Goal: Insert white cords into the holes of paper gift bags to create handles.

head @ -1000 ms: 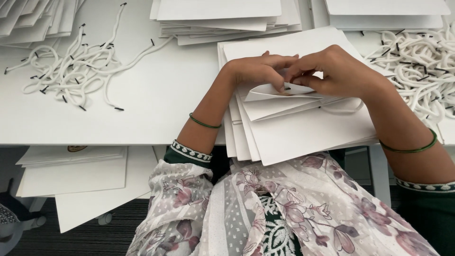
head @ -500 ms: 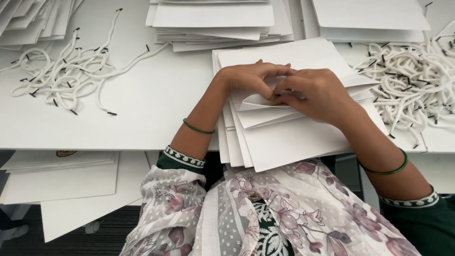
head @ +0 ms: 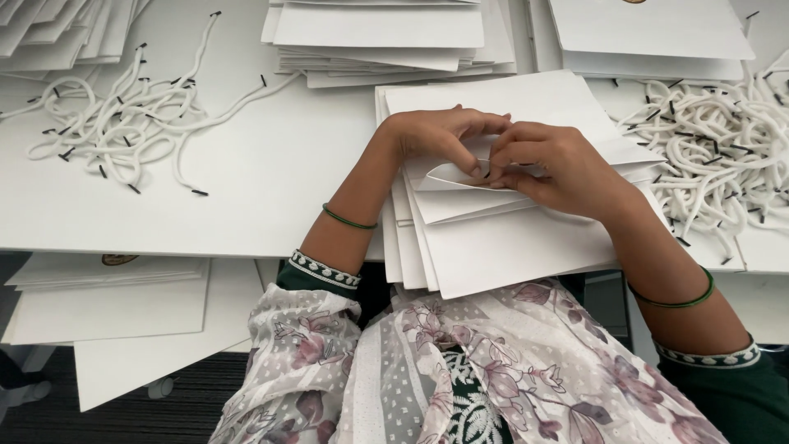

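Observation:
A pile of flat white paper bags (head: 501, 238) lies on the white table (head: 271, 181) in front of me, hanging over its near edge. My left hand (head: 436, 136) and my right hand (head: 555, 164) meet over the top bag. Both pinch its lifted top flap between their fingertips. A small black cord tip shows between the fingers; the cord itself is hidden under my right hand. A thin green bangle circles each wrist.
Loose white cords with black tips lie in a heap at the left (head: 123, 123) and a bigger heap at the right (head: 715, 156). Stacks of flat white bags sit at the back (head: 378, 41), far right (head: 649, 41) and far left. More white sheets (head: 107, 304) lie below the table edge.
My two hands have drawn closer together on the top bag's flap, fingertips now meeting at its opening. The view has shifted slightly.

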